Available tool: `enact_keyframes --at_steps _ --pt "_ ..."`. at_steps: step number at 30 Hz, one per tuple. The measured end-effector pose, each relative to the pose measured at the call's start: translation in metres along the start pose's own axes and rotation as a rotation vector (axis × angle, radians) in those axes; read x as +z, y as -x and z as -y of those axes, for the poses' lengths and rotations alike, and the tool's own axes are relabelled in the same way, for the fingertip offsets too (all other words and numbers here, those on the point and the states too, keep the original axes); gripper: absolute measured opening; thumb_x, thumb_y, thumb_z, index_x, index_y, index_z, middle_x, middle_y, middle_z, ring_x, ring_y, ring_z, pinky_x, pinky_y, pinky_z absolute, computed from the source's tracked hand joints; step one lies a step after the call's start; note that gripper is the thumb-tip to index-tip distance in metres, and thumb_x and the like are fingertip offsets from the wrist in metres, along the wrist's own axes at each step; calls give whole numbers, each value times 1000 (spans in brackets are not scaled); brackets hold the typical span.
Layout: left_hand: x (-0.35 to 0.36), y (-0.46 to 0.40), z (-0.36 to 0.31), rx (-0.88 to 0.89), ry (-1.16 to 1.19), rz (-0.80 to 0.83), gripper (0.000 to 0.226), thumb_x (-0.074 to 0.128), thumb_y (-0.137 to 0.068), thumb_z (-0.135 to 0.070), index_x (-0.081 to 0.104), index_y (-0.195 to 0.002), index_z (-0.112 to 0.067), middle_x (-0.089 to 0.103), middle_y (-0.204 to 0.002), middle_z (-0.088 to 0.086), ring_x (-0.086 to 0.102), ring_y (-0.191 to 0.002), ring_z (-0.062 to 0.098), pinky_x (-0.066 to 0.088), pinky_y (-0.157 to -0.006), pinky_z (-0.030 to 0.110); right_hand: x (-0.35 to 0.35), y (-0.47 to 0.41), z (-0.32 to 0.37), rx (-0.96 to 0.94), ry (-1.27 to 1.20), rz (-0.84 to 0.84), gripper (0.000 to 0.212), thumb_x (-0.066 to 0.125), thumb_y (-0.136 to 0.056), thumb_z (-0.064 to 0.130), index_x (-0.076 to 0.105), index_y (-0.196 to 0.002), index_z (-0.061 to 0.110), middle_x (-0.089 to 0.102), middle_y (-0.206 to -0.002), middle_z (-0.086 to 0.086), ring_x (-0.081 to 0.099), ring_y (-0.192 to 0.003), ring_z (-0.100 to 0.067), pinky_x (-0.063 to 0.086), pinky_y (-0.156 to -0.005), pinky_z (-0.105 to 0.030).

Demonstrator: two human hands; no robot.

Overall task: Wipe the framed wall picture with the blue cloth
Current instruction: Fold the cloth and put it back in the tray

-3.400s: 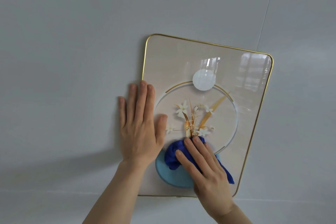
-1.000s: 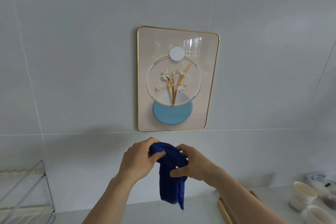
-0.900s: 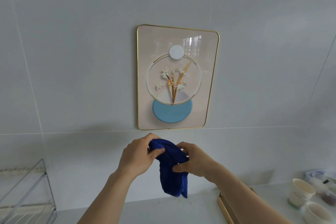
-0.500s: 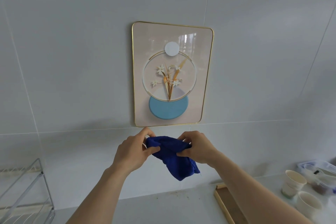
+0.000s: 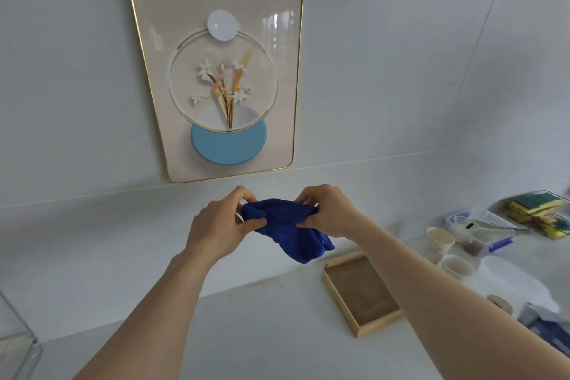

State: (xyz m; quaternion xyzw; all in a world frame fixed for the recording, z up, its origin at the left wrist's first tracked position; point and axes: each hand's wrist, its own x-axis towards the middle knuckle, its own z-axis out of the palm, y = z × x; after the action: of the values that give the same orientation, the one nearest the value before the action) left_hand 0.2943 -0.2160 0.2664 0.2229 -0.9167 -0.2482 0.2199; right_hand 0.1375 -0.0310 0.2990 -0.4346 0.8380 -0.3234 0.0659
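Below the framed wall picture [image 5: 216, 71], which hangs on the tiled wall, your left hand [image 5: 220, 227] and right hand [image 5: 331, 213] pinch opposite ends of the blue cloth [image 5: 290, 228], bunched between them above the worktop [image 5: 262, 327], clear of the picture. A shallow wooden tray [image 5: 361, 291] lies under your right forearm.

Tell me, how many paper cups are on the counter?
2. One paper cup stands by the plastic container; the other sits just in front. More may lie out of view.
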Motion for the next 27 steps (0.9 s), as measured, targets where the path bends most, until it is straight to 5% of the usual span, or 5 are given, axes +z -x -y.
enact_keyframes --at_steps 13,21,27 --pt "130 -43 -91 45 47 175 33 76 -86 -54 48 -101 -49 65 -86 -23 64 -76 -2 49 -65 28 -62 28 -146 139 9 -33 21 81 -77 9 76 -93 21 73 -84 7 72 -85 -21 60 -77 -37" --pt "219 -64 -124 -31 57 270 32 76 -88 -44 50 -107 -46 70 -96 -17 69 -81 6 54 -74 32 -67 19 -246 223 -46 10 22 76 -79 6 76 -96 20 69 -80 13 62 -69 0 47 -61 -17" --pt "291 -74 -123 -144 42 316 32 74 -89 -40 51 -112 -42 71 -99 -17 70 -85 12 56 -78 36 -45 3 -315 263 -52 67 24 69 -80 4 74 -96 20 73 -85 8 61 -71 -7 49 -66 -26"
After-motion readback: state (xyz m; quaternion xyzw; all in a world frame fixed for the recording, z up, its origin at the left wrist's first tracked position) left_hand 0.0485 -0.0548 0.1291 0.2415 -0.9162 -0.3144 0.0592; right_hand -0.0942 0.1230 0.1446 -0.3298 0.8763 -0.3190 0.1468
